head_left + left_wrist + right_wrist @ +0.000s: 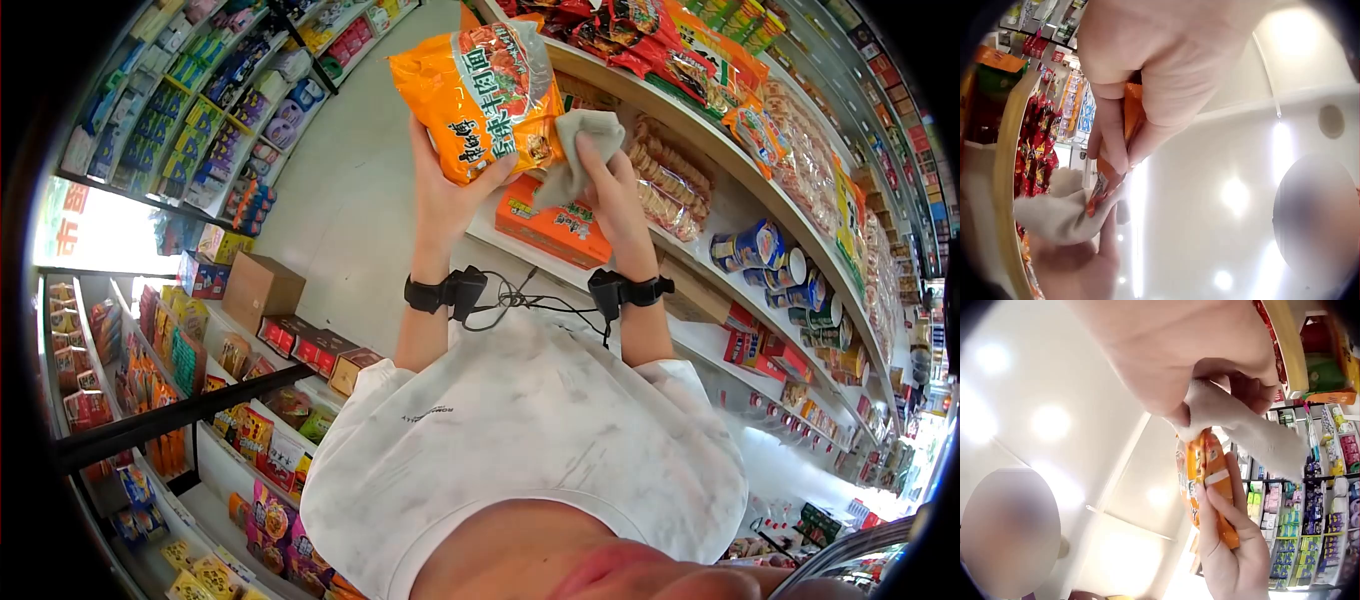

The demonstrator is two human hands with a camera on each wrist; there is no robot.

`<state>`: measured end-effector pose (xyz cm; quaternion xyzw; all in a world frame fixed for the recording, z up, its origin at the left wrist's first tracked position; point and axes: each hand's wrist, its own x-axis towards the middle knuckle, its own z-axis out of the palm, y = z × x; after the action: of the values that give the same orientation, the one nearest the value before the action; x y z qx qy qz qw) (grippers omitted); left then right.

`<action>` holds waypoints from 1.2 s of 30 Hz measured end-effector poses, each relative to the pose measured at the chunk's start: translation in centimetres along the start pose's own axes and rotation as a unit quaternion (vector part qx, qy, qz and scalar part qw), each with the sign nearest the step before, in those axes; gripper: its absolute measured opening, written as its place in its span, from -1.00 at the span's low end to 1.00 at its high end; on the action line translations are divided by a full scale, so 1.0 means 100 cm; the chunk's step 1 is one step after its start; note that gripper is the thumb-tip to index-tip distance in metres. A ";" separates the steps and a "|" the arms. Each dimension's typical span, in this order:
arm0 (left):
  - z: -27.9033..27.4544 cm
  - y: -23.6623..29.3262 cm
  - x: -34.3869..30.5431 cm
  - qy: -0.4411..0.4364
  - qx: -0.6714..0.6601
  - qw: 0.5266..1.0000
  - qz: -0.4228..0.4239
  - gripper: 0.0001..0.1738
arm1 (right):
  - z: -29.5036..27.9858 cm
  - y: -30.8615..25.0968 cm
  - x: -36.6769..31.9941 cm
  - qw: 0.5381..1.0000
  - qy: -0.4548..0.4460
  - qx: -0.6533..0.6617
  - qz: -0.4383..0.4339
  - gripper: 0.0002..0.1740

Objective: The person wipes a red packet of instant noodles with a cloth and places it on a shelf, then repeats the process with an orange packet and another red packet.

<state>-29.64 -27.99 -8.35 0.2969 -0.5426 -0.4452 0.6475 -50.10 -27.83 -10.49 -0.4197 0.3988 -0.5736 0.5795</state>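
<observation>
An orange packet of instant noodles [480, 95] is held up in front of the body, its printed face toward the head camera. My left hand [450, 180] grips its lower left edge, thumb across the front and fingers behind. In my right hand [612, 190] is a grey cloth [588, 145], pinched between thumb and fingers against the packet's right edge. The right wrist view shows the cloth [1235, 419] bunched over one end of the packet [1207, 481], part of it hanging free. From the left wrist, the packet [1132, 112] appears edge-on between thumb and fingers.
Beside my right arm runs a curved shelf [830, 170] with red noodle packets [640, 40], cup noodles [750, 247] and an orange box [552, 222]. Snack racks [250, 420] and a cardboard box [262, 288] stand to the left. Black cables [515, 295] hang between the wrist straps.
</observation>
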 end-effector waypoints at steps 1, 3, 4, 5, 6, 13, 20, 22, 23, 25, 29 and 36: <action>0.001 -0.001 0.000 0.009 0.003 1.000 0.002 0.08 | 0.006 -0.001 -0.004 1.000 0.010 0.019 -0.009 -0.54; 0.000 -0.006 -0.003 0.034 0.012 0.999 0.003 0.10 | 0.018 -0.004 -0.014 0.998 0.026 0.056 -0.021 -0.54; -0.001 -0.008 -0.004 0.029 0.031 0.999 0.018 0.09 | 0.018 0.000 -0.015 0.999 0.017 0.026 -0.040 -0.52; -0.003 -0.010 -0.005 0.024 0.051 0.998 0.033 0.09 | 0.018 0.002 -0.016 0.999 0.015 -0.007 -0.052 -0.52; -0.004 -0.011 -0.007 0.017 0.070 0.996 0.049 0.09 | 0.019 0.004 -0.016 0.997 0.014 -0.039 -0.064 -0.52; -0.020 -0.008 -0.017 0.007 -0.096 0.995 -0.032 -0.01 | 0.036 0.008 -0.032 0.996 0.001 0.065 -0.068 -0.55; -0.040 0.000 -0.022 0.129 -0.141 0.980 -0.063 -0.06 | 0.022 0.000 -0.023 0.989 0.005 0.107 -0.100 -0.51; -0.036 0.007 -0.024 0.158 -0.075 0.984 -0.034 -0.03 | 0.026 -0.002 -0.018 0.987 0.004 0.136 -0.086 -0.49; -0.033 0.008 -0.024 0.161 -0.048 0.986 -0.011 -0.01 | 0.033 -0.001 -0.019 0.989 -0.015 0.131 -0.067 -0.48; -0.023 0.007 -0.026 0.164 0.006 0.986 0.030 0.03 | 0.048 0.003 -0.024 0.991 -0.048 0.120 -0.027 -0.45; -0.006 0.010 -0.031 0.146 0.010 0.989 0.035 0.04 | 0.071 0.019 -0.035 0.990 0.006 0.140 -0.035 -0.45; 0.003 0.004 -0.033 0.131 -0.085 0.988 0.016 -0.03 | 0.073 0.011 -0.035 0.977 0.045 0.009 -0.209 -0.75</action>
<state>-29.85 -24.83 -9.43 0.2880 -0.4179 -0.4368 0.7427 -42.97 -24.12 -9.18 -0.4623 0.3229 -0.7037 0.4323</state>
